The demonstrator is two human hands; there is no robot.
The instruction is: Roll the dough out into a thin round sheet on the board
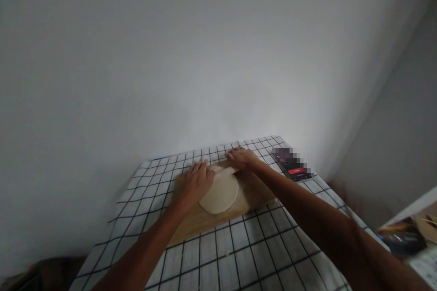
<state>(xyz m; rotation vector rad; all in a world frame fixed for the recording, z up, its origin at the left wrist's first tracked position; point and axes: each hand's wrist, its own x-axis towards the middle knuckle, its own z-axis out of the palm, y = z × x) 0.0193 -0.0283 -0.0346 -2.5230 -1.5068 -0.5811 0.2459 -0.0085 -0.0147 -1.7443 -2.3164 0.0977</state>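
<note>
A flat, roughly round sheet of pale dough (220, 196) lies on a wooden board (256, 192). Across the dough's far edge runs a light-coloured rolling pin (226, 173), of which only the stretch between my hands shows clearly. My left hand (199, 179) is closed over its left end, fingers pointing away from me. Farther back and to the right, my right hand (241, 158) grips the other end. My palms and the undersides of my fingers are hidden.
A white tablecloth with dark grid lines (208, 261) covers the table under the board. To the right of the board lies a phone (296, 170) with its screen lit, partly blurred out. A wall stands behind the table; assorted items (406, 236) sit at lower right.
</note>
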